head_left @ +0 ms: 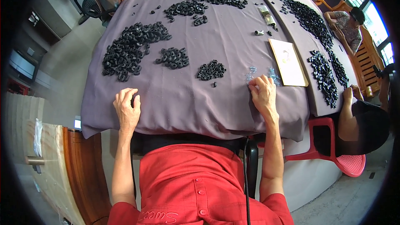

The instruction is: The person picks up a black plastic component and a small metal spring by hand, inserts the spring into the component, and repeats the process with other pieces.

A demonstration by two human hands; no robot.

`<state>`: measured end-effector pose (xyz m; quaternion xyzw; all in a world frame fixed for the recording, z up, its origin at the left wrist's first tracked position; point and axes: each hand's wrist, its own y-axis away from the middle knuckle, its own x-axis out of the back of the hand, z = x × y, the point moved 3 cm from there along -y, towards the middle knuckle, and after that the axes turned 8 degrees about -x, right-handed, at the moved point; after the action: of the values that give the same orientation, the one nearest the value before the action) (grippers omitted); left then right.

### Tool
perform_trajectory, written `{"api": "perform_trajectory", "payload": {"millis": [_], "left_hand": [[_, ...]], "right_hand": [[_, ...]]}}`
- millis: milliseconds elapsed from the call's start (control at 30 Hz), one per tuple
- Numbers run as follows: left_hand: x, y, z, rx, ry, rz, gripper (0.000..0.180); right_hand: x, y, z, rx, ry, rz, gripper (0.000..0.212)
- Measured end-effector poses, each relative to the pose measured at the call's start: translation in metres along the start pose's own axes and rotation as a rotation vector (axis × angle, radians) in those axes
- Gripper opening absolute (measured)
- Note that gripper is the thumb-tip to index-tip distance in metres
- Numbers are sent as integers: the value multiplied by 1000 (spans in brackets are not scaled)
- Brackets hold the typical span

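My left hand (127, 107) is at the near left of the cloth-covered table, thumb and fingers curled around a small black part (133, 98) that is mostly hidden. My right hand (264, 96) rests near the right front, fingertips pinched together on the cloth beside small pale-blue pieces (273, 76) that look like springs. What it pinches, if anything, is hidden. Between the hands lies a pile of small black ring-like pieces (211, 71), with one loose black piece (215, 84) just in front. Farther left are a medium pile (173, 58) and a large pile (125, 54) of black parts.
A pale flat board (288, 62) lies right of my right hand. Beyond it are a tube (267, 15) and a small whitish fitting (259, 33). More black heaps (323, 79) cover the adjoining right table. Other people sit around; a red plastic chair (329, 141) stands at right.
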<state>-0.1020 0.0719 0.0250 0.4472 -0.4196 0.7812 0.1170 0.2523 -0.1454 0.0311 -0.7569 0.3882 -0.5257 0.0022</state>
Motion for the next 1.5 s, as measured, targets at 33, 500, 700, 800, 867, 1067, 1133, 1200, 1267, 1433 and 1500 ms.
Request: {"api": "perform_trajectory", "payload": {"millis": [33, 500, 700, 800, 867, 1067, 1133, 1200, 1267, 1433, 1500], "left_hand": [[0, 0, 0, -5, 0, -6, 21], [-3, 1, -4, -15, 24, 25, 25], [0, 1, -3, -20, 29, 49, 23], [-2, 1, -5, -27, 35, 61, 23], [-1, 2, -5, -23, 38, 61, 23], [0, 2, -4, -29, 32, 70, 29], [1, 1, 1, -36, -7, 72, 30], [6, -3, 7, -77, -73, 86, 30], [11, -10, 12, -97, -27, 108, 26], [-12, -53, 31, -231, 215, 135, 18], [-34, -66, 31, -241, 199, 100, 19]], "right_hand": [[1, 0, 0, 0, 1, 0, 9], [-10, -5, -9, -3, -6, -45, 9], [-15, -1, -17, 40, 62, -76, 7], [-20, 2, -24, 60, 162, -66, 6], [-22, 1, -22, 43, 60, -75, 10], [-27, -22, -36, 60, -180, 98, 17], [-38, -21, -37, 30, -193, 141, 17], [-49, -18, -37, -17, -213, 203, 15], [-49, -16, -38, -1, -240, 246, 15], [-46, -13, -38, 14, -236, 241, 11], [-46, -11, -41, 25, -245, 234, 12]]}}
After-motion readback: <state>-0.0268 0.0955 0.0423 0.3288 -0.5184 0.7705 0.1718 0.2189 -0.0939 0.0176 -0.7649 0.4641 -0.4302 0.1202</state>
